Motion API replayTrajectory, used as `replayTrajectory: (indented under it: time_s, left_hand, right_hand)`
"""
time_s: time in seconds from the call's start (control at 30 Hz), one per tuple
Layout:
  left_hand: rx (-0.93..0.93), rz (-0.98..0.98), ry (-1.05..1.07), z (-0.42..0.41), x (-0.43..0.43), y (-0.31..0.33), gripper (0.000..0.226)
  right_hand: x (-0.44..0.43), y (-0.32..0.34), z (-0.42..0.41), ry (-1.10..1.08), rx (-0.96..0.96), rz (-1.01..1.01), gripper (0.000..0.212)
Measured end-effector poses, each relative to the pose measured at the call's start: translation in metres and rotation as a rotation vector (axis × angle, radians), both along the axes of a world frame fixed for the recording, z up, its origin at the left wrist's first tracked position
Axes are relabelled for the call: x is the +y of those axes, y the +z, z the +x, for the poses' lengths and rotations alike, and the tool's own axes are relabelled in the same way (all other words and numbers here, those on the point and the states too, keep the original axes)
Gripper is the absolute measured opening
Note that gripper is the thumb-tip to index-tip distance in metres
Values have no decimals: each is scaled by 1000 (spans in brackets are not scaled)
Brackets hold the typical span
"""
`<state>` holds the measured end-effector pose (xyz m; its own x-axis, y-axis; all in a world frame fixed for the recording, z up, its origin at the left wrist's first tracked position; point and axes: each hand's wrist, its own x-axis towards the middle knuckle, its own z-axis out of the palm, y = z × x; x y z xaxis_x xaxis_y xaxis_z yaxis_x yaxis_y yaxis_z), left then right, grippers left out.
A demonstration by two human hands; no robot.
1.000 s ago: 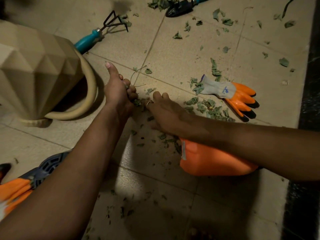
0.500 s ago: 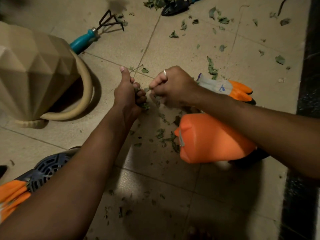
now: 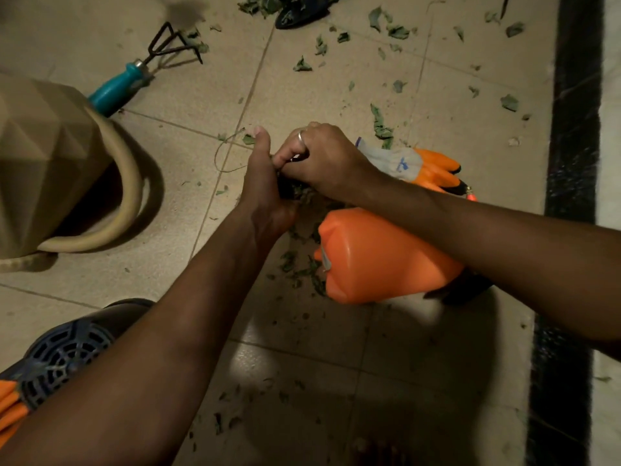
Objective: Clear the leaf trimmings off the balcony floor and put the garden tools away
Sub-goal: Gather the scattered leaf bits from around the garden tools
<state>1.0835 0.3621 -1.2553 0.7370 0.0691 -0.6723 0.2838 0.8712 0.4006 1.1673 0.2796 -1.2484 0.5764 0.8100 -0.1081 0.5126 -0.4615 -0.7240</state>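
Floor [image 3: 336, 364]: beige tiles, with a dark strip [image 3: 571, 129] along the right edge. I log leaf trimmings [image 3: 381, 124] scattered from the top edge to mid-floor.

Containers: a faceted beige pot [image 3: 43, 156] at the left edge, hose [image 3: 131, 196] curled at its base, contents hidden. An orange jug [image 3: 379, 260] lies on its side mid-floor, contents not visible.

The left hand [image 3: 265, 183] grips a clump of trimmings, thumb up. The right hand [image 3: 322, 159] pinches at the same clump.

Tools: rake [image 3: 134, 75] towards the top left corner, trowel [image 3: 299, 11] at the top edge, glove [image 3: 416, 166] just beyond the jug.

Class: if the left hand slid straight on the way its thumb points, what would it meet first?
Probably the small leaf scrap just past the left hand's thumb tip, then floor tile; depth is unclear.
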Motion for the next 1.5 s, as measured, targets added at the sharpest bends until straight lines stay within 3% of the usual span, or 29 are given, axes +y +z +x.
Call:
replayTrajectory:
  time_s: [0.1,0.3,0.4,0.53,0.63,0.8,0.93,1.03,1.13,1.2,1.33,1.4,1.5]
  left_hand:
    - [22,103,-45,5,0,-8,91]
    - [124,471,-104,10,3,-15,71]
    - [163,536,-148,14,-3,-17,74]
    - [174,419,-75,14,-8,-20,55]
    - [147,358,-42,15,-6,-24,52]
    - [107,334,-21,20,0,-29,52]
    - [92,303,-13,26,2,-28,52]
    - [87,292,-14,27,2,-24,53]
    - [85,287,-18,26,2,-23,53]
    - [74,281,-19,24,3,-24,52]
    - [68,286,-26,20,1,-27,51]
    - [74,291,-35,19,-1,-28,52]
    - [81,294,-37,18,-1,-31,52]
  right_hand:
    - [-9,-5,4,-1,-36,-12,18]
    - [-30,-3,3,-170,327,79,21]
    - [-39,-2,-5,-205,142,38,21]
    - [-57,4,-11,-225,-13,-68,15]
    - [-81,-1,-17,-61,-83,-298,10]
    - [-110,1,-27,146,130,-472,17]
    - [-115,-8,-34,196,153,-544,18]
    - [-116,-11,-42,237,122,-581,15]
    - [-119,-12,-51,273,125,-634,27]
    - [-121,-14,-52,209,92,-610,28]
    - [-119,-22,-34,-19,-242,-391,10]
    - [-116,-28,-24,-106,-418,-372,31]
    - [-108,-37,-23,-290,-338,-506,88]
